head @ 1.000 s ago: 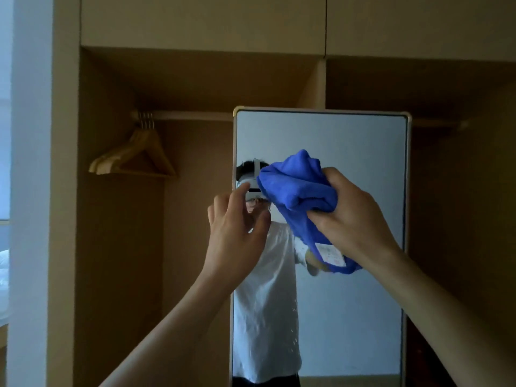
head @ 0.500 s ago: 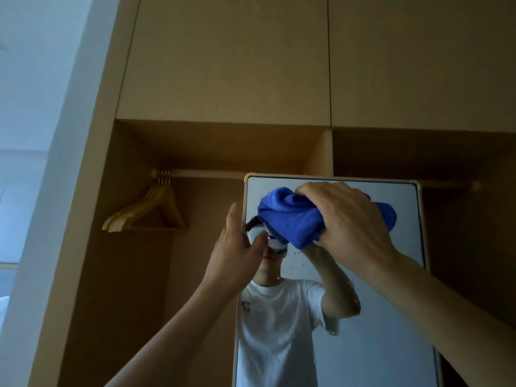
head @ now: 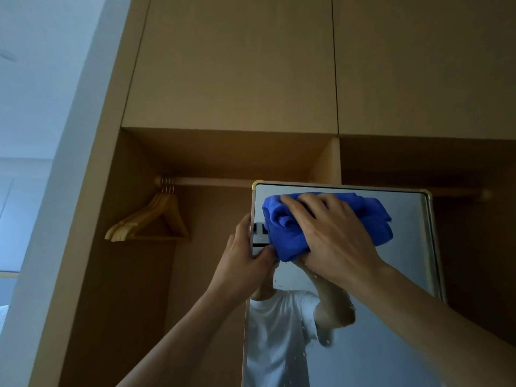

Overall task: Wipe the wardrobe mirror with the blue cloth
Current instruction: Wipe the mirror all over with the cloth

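Raising blue cloth (head: 284, 236) to wardrobe mirror (head: 405, 247) top starts the wipe; right hand (head: 335, 236) fingers clamp it, left hand (head: 240, 261) fingers pinch its edge

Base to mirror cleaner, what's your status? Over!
Left hand grips mirror by its left edge. Right hand holds blue cloth pressed near the top. Droplets on glass lower down. Hangers off left, apart.

Home bedroom: built-in wooden wardrobe (head: 231, 65), rail (head: 212, 182) with wooden hangers (head: 150, 219), tall framed mirror (head: 405, 275), white wall (head: 42, 79) on the left.
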